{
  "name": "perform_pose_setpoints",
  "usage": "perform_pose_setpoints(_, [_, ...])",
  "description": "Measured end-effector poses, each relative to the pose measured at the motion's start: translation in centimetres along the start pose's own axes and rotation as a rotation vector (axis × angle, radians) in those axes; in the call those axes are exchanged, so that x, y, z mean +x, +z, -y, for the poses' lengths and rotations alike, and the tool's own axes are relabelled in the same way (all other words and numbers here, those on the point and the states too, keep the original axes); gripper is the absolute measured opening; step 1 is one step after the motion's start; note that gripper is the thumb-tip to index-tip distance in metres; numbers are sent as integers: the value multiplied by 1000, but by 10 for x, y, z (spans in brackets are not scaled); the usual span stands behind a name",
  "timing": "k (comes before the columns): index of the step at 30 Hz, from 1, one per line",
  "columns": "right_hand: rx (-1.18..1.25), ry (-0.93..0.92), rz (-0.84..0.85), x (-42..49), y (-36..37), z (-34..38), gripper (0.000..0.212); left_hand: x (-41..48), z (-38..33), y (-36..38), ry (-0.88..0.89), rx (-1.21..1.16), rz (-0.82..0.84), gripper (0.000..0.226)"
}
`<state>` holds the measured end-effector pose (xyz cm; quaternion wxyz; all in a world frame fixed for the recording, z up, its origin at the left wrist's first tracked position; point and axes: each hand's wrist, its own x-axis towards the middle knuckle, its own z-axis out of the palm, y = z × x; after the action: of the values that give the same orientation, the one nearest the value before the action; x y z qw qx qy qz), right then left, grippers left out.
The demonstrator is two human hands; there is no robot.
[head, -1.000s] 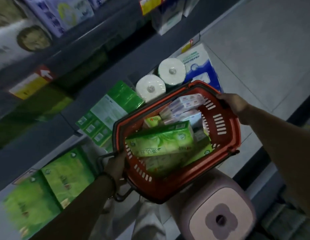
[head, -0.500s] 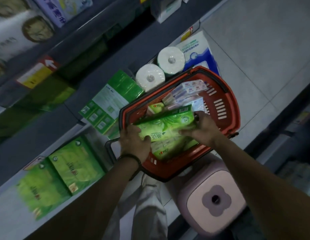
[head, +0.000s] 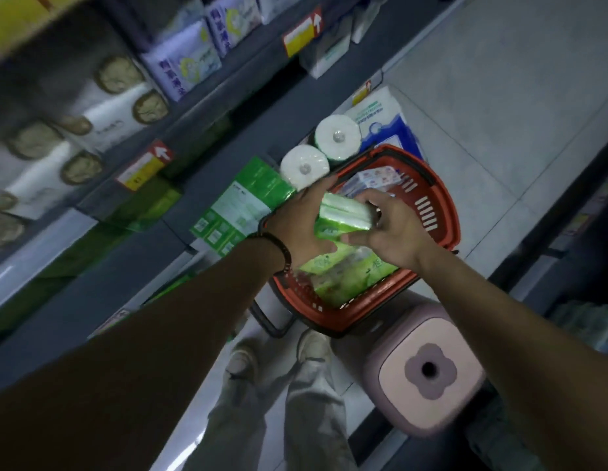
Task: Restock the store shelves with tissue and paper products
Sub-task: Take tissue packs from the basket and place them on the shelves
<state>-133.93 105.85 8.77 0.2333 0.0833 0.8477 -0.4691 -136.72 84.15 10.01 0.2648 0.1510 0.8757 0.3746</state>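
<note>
A dim shop aisle, seen from above: pale grey floor tiles (head: pixel 500 107) with thin joints run to the right, and dark grey metal shelves (head: pixel 200 137) slant across the left, their edges carrying yellow-and-red price tags (head: pixel 144 166). On the upper shelves sit white plastic-wrapped paper packs and lilac soft packs (head: pixel 187 62), all blurred. Lower down stands a glossy green-and-white boxy tissue pack (head: pixel 241 202), two white cylindrical paper rolls (head: pixel 304 166) end-on beside it, and a blue-and-white wrapped pack (head: pixel 386 125) just past them.

A red slotted plastic shopping basket (head: pixel 435 212) with a black rim rests on a pink rounded-square plastic stool (head: pixel 428 370), whose top bears a mauve flower shape with a dark hole. Inside the basket lie more green film-wrapped tissue packs (head: pixel 350 270) and a pale patterned pack (head: pixel 377 178) at the far end.

Above the basket both hands hold one green-and-white soft brick-shaped tissue pack (head: pixel 345 214) — shiny film, rounded edges. Its long axis runs roughly left to right between the palms, tilted a little, white face upward. The left hand (head: pixel 304 220), a dark beaded band on its wrist, clasps the left end with fingers spread; the right hand (head: pixel 391 229) wraps the right end — thumb below, fingers curled over the top. Light trousers and pale shoes (head: pixel 313 345) show below.
</note>
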Motion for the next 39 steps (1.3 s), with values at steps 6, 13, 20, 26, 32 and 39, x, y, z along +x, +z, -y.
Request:
perform_pose_setpoints(6, [86,-102,-25,-49,-50,121,89,-55,-64,-111,41,-114,-88,55])
perform_pose_setpoints(13, [9,-169,124,-133,-107,244,88,-157,-174,-258,116,-193,-346,47])
perform_pose_setpoints(20, [-127,-466,106,-191,-186,392,50,-264,-263,-339,99,-492,-539,52])
perform_pose_setpoints(26, [-322,-645,85,-227,-235,511,50,-332,-342,-417,164,-123,-690,84])
perform_pose_setpoints(32, [-578,-833,58,-262,-262,626,57,-392,-407,-486,158,385,-765,73])
perform_pose_setpoints(39, [-758,-1100,9,-301,-259,764,59,-452,-452,-570,37,715,-860,59])
